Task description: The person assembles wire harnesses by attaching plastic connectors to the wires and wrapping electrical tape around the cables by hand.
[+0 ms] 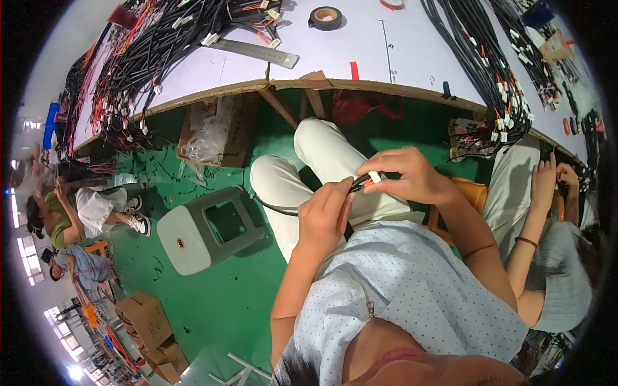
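Above my lap, my left hand (324,215) is closed round a black cable (277,208), whose tail hangs off to the left past my knee. My right hand (410,175) pinches a small white connector (374,177) at the cable's end, between thumb and fingers. Dark wires with a bit of orange show in the short gap between the two hands. Exactly how the wires meet the connector is too small to make out.
Ahead is a white-topped table (335,55) with cable bundles (161,51), more cables (473,58), a steel ruler (257,53) and black tape (326,18). A grey stool (187,235) stands left. A co-worker's arm (531,219) is close on my right.
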Demonstrator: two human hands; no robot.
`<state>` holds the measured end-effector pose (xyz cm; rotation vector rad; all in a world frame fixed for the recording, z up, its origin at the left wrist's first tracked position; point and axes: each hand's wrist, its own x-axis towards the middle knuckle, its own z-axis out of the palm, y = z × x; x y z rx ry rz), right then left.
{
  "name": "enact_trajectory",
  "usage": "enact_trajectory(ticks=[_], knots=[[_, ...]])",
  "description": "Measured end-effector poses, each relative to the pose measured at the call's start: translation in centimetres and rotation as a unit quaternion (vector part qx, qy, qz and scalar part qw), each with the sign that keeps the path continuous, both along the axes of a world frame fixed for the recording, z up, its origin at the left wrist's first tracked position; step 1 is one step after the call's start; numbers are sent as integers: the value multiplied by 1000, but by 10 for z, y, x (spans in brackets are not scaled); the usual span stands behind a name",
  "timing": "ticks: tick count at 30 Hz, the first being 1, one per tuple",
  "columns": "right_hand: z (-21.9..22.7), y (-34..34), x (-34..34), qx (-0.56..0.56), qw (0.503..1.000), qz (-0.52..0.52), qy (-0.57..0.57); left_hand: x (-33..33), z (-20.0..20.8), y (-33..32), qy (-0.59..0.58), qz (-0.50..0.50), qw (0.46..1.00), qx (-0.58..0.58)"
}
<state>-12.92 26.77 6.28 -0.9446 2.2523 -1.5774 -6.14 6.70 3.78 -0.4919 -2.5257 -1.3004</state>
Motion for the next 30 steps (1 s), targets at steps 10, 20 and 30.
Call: enact_trajectory(ticks=[10,20,30], knots=[[0,-1,0,-29,999,24,-5,-2,10,-8,-27,-21,999,-17],[8,-12,-3,0,998,32,61,-9,23,-28,-248,-119,947,168],[13,-12,-1,25,999,10,31,-17,33,-33,-50,-72,996,12]])
